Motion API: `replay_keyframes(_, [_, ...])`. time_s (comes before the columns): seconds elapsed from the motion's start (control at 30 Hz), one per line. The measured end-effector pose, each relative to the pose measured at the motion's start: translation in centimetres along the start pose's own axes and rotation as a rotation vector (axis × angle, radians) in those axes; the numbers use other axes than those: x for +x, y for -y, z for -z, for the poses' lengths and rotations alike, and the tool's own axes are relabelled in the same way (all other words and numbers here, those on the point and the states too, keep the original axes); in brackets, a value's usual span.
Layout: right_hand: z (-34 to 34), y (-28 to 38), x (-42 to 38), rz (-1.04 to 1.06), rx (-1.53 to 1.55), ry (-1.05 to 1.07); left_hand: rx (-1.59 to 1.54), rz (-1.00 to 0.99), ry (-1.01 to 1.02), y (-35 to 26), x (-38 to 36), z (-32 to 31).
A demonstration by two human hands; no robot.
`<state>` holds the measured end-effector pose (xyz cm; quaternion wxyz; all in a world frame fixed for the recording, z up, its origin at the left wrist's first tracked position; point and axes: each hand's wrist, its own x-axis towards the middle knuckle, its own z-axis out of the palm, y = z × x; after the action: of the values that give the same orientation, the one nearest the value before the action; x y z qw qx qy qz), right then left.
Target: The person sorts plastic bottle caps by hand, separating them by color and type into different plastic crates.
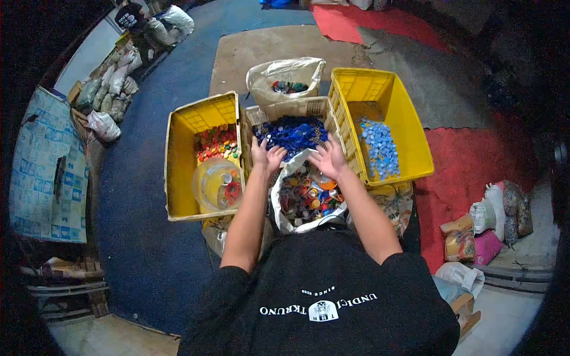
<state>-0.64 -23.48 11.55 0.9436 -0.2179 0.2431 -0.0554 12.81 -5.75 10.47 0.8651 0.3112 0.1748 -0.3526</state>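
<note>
My left hand [268, 156] has its fingers apart over the near left part of the pale crate [323, 107], which holds dark blue caps [291, 133]. Across from it, my right hand [328, 158] is spread at the crate's near right side, above the rim of a white sack [278, 204] full of mixed coloured caps [309, 199]. No object shows in either hand. To the left, a yellow bin [178, 172] holds red and green caps [217, 142] and a clear round container [208, 181]. On the right, another yellow bin [412, 127] contains light blue caps [380, 148].
Behind the crate stands a white sack [258, 77] with dark caps inside. Filled bags [119, 80] line the far left, near a person [132, 16]. More bags [484, 216] sit at the right on a red mat [469, 160]. A blue mat [136, 207] covers the left floor.
</note>
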Motion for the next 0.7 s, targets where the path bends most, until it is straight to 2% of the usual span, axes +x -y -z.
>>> replay_keyframes(0.07, [2.2,-0.9,-0.6,-0.037,-0.077,-0.048,0.119,-0.057,-0.029,1.2,0.2,2.6])
replay_keyframes(0.17, [6.3,-2.4,-2.9,-0.125,-0.152,-0.143,0.37,-0.027,-0.089,3.6,-2.8,6.2])
replay_keyframes(0.2, [7.1,-2.7,-3.9,-0.138,-0.146,-0.158,0.505,-0.146,-0.071,4.8,-3.1,8.5])
replay_keyframes(0.3, [9.2,-3.4,-5.4,-0.14,-0.258,-0.298,0.867,-0.326,0.011,6.8,-6.9,9.4])
replay_keyframes(0.33, [9.6,-4.0,-5.5,-0.149,-0.255,-0.306,1.054,-0.325,0.058,7.4,-7.7,9.8])
replay_keyframes(0.4, [10.3,-4.5,-5.6,-0.086,-0.484,-0.304,1.326,-0.327,0.216,8.9,-9.9,9.7])
replay_keyframes(0.47, [10.4,-5.5,-5.0,-0.067,-0.56,-0.303,1.497,-0.141,0.427,10.3,-11.8,9.4])
replay_keyframes(0.5, [10.1,-5.9,-4.5,-0.081,-0.71,-0.303,1.71,-0.029,0.57,10.3,-12.2,8.9])
replay_keyframes(0.53, [10.6,-6.2,-3.8,-0.096,-0.861,-0.3,1.95,-0.022,0.595,10.5,-13.0,8.7])
replay_keyframes(0.57, [11.6,-7.1,-2.8,-0.002,-1.075,-0.234,2.005,0.006,0.612,10.7,-13.3,8.3])
replay_keyframes(0.6, [11.3,-7.4,-3.0,-0.018,-1.074,-0.239,2.056,0.042,0.629,10.8,-13.8,8.1])
replay_keyframes(0.67, [9.5,-7.8,-3.2,0.211,-1.695,-0.085,2.07,0.076,0.647,11.0,-13.9,8.8])
replay_keyframes(0.7, [9.6,-8.3,-2.5,0.086,-1.697,-0.091,2.094,0.093,0.669,11.0,-13.8,8.9])
